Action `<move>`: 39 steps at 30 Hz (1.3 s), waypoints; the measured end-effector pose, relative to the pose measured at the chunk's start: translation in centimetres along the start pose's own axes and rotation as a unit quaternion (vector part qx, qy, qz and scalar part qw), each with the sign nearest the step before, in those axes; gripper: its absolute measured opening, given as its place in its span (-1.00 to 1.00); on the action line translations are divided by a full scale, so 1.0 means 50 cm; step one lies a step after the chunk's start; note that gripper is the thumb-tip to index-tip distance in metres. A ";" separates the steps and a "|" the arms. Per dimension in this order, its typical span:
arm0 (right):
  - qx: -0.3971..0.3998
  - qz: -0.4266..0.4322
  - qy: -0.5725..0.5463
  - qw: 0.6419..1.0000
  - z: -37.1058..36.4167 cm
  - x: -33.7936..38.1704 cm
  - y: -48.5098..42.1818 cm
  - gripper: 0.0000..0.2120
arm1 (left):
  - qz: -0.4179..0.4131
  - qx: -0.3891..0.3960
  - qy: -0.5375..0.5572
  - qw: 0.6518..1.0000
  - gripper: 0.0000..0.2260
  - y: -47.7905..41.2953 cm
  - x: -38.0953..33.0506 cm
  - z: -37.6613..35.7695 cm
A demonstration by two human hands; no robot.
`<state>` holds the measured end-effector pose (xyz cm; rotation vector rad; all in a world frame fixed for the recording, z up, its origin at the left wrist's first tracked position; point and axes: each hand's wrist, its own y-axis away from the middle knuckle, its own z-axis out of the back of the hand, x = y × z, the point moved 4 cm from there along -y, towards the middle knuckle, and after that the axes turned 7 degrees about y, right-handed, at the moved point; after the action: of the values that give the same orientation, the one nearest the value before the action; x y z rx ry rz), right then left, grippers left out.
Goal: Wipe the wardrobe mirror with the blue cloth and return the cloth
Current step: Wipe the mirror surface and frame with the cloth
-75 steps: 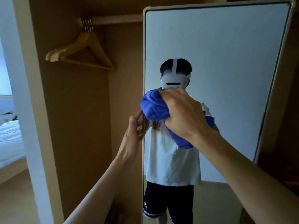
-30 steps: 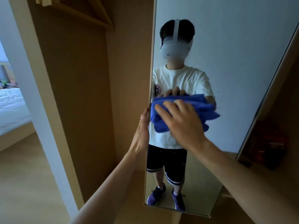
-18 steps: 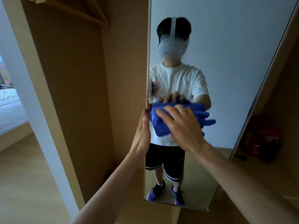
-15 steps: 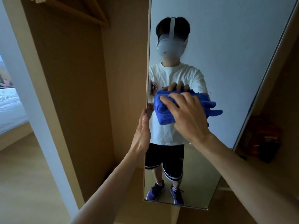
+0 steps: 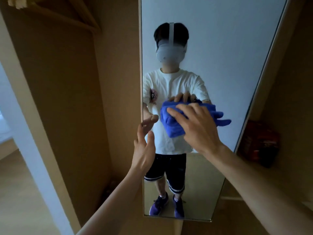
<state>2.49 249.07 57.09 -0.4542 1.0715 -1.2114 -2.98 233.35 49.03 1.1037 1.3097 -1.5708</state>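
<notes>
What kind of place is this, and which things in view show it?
Probably a bedroom or dressing corner, at an open wooden wardrobe: a wooden hanger hangs inside at upper left, and a tall full-length mirror stands at its edge.

The wardrobe mirror [image 5: 220, 56] is seen as a tall, narrow pane in a thin frame, stood upright, and a pale wall is reflected in it. The blue cloth [image 5: 171, 122] is bunched into a thick wad and pressed against the glass at mid-height, nearer the left edge, by the right hand [image 5: 198, 131]. A loose end is trailed rightward.
</notes>
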 end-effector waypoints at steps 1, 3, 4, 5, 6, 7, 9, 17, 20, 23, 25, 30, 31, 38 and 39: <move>-0.008 -0.011 0.004 1.000 0.013 -0.023 -0.014 -0.42 | 0.005 -0.014 0.001 1.000 -0.58 -0.001 0.002 -0.007; -0.018 -0.029 0.016 0.999 0.027 -0.057 -0.026 -0.40 | 0.030 -0.032 -0.011 0.999 -0.56 -0.007 0.011 -0.016; -0.024 -0.031 0.020 0.999 0.027 -0.063 -0.023 -0.40 | 0.048 -0.042 -0.027 0.998 -0.49 -0.009 0.014 -0.019; -0.031 -0.025 0.022 0.999 0.023 -0.061 -0.013 -0.43 | 0.058 -0.050 -0.036 0.996 -0.45 -0.010 0.014 -0.022; -0.033 -0.012 0.019 0.999 0.016 -0.052 0.004 -0.46 | 0.059 -0.057 -0.040 0.996 -0.44 -0.010 0.011 -0.025; -0.029 0.003 0.013 1.000 0.005 -0.038 0.027 -0.49 | 0.058 -0.059 -0.041 0.996 -0.42 -0.009 0.006 -0.028; 0.002 0.037 0.001 0.999 -0.020 -0.012 0.080 -0.53 | 0.054 -0.061 -0.044 0.996 -0.41 -0.007 -0.003 -0.035; 0.037 0.006 -0.034 0.999 0.016 -0.077 0.031 -0.37 | 0.026 -0.085 -0.084 0.992 -0.27 0.004 -0.034 -0.051; -0.003 -0.023 -0.025 0.999 0.057 -0.124 -0.035 -0.38 | 0.019 -0.095 -0.085 0.992 -0.28 -0.002 -0.054 -0.053; -0.048 -0.060 0.007 0.997 0.071 -0.150 -0.054 -0.40 | 0.011 -0.098 -0.076 0.992 -0.28 -0.004 -0.064 -0.055; -0.057 -0.037 0.008 0.998 0.059 -0.136 -0.030 -0.46 | 0.007 -0.099 -0.080 0.992 -0.27 -0.001 -0.062 -0.056; 0.038 0.089 -0.006 0.995 -0.001 -0.049 0.110 -0.61 | 0.006 -0.105 -0.093 0.990 -0.27 -0.001 -0.050 -0.059; 0.055 0.095 -0.005 0.994 -0.005 -0.049 0.123 -0.59 | 0.007 -0.106 -0.096 0.990 -0.27 -0.001 -0.049 -0.060; -0.006 -0.024 -0.026 0.999 0.075 -0.187 -0.001 -0.39 | 0.005 -0.111 -0.105 0.988 -0.25 -0.006 -0.042 -0.063; -0.013 -0.040 -0.017 0.999 0.082 -0.205 -0.011 -0.38 | 0.006 -0.113 -0.106 0.988 -0.25 -0.007 -0.041 -0.063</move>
<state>5.98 257.18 63.72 -0.5407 1.0500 -1.2559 -2.29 236.62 50.82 0.7802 1.2965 -1.4472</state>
